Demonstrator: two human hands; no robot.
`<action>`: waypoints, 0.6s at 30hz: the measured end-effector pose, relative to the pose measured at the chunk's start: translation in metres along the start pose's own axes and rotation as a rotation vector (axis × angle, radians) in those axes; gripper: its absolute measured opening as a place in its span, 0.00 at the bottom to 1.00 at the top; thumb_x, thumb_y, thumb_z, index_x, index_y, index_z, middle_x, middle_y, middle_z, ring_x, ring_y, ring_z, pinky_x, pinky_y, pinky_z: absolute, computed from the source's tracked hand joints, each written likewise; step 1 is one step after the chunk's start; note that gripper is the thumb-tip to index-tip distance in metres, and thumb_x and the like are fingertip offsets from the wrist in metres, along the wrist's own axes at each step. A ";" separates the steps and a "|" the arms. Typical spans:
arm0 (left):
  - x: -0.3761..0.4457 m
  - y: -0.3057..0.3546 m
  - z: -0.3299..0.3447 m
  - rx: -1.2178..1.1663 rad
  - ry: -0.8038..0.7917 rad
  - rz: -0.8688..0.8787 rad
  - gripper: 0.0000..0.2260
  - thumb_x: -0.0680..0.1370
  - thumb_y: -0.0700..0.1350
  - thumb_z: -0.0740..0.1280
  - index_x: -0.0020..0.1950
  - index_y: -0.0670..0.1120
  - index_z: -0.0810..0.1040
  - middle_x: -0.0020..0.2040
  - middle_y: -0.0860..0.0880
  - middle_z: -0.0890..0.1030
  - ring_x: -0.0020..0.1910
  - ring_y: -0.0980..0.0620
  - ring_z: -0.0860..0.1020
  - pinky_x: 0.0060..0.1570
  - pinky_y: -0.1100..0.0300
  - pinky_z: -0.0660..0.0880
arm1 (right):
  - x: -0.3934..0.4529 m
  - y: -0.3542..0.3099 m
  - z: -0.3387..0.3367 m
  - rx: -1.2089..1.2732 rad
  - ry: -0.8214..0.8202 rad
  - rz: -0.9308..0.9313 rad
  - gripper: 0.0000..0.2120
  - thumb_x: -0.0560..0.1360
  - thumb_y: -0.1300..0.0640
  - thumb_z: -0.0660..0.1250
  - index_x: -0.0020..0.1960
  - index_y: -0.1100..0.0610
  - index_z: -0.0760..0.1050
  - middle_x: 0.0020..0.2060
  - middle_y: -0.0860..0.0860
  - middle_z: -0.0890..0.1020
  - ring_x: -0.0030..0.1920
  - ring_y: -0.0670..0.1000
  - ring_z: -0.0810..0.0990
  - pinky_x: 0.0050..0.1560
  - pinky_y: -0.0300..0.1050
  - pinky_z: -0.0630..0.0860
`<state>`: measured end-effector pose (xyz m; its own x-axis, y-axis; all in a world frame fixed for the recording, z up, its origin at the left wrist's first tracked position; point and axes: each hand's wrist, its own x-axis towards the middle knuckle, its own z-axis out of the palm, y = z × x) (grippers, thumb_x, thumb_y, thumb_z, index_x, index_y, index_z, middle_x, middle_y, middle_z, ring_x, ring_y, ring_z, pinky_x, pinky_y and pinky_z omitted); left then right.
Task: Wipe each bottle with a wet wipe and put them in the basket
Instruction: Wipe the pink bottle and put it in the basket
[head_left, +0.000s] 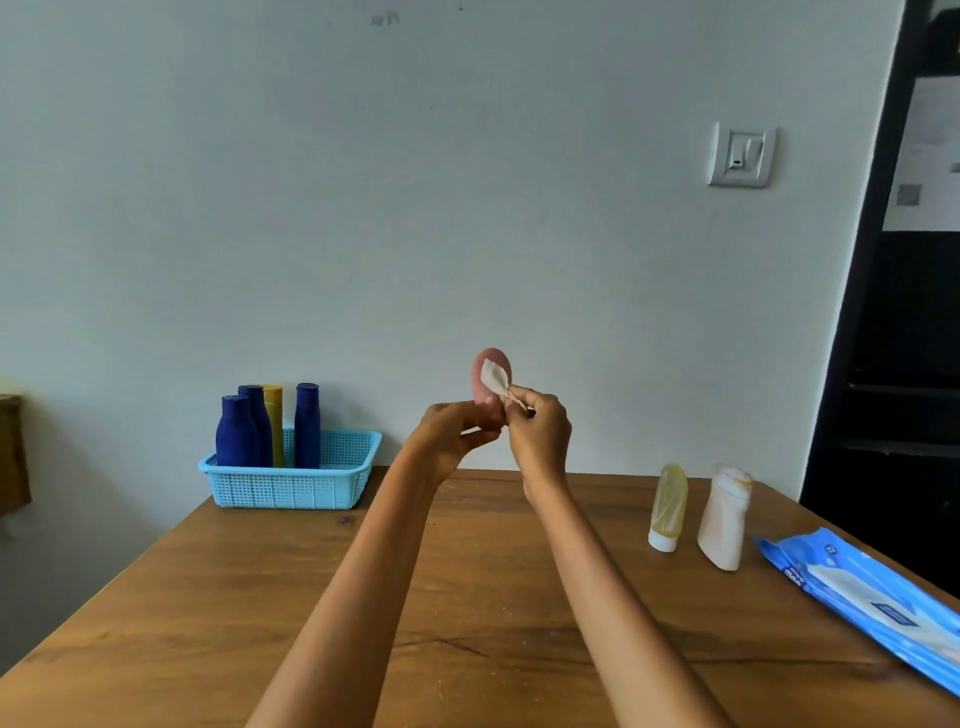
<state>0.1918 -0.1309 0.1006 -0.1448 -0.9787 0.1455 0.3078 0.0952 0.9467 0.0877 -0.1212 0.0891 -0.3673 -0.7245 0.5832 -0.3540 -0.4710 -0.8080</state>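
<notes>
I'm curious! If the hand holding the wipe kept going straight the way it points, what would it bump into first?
Probably the pink bottle: the right hand already presses the wipe against it. Behind is the wall; depth is unclear.

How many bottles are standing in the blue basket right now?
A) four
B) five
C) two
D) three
A: the blue basket holds three dark blue bottles and one yellow bottle, all upright, while the left hand holds a pink bottle aloft.
</notes>
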 end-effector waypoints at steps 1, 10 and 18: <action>-0.001 0.002 -0.001 -0.025 -0.029 -0.039 0.08 0.77 0.36 0.66 0.53 0.32 0.77 0.45 0.38 0.80 0.44 0.46 0.80 0.49 0.55 0.80 | 0.002 0.001 -0.002 0.018 0.023 0.004 0.12 0.77 0.62 0.63 0.59 0.60 0.79 0.54 0.55 0.82 0.54 0.54 0.80 0.51 0.41 0.77; -0.010 0.004 0.009 -0.026 -0.163 -0.256 0.03 0.77 0.34 0.65 0.48 0.35 0.77 0.44 0.40 0.76 0.41 0.48 0.77 0.37 0.57 0.82 | 0.027 0.015 -0.041 0.198 0.286 0.120 0.15 0.77 0.66 0.62 0.62 0.60 0.76 0.60 0.54 0.79 0.58 0.52 0.78 0.57 0.38 0.75; -0.010 0.009 0.019 -0.021 -0.074 -0.140 0.04 0.76 0.35 0.66 0.48 0.35 0.75 0.44 0.39 0.76 0.42 0.47 0.77 0.45 0.57 0.80 | 0.013 0.002 -0.026 -0.062 0.037 -0.126 0.15 0.78 0.68 0.60 0.61 0.60 0.77 0.60 0.54 0.79 0.62 0.51 0.76 0.54 0.27 0.67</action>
<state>0.1781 -0.1163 0.1126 -0.2564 -0.9659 0.0345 0.2990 -0.0453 0.9532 0.0596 -0.1189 0.0974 -0.3477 -0.6420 0.6834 -0.4515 -0.5241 -0.7221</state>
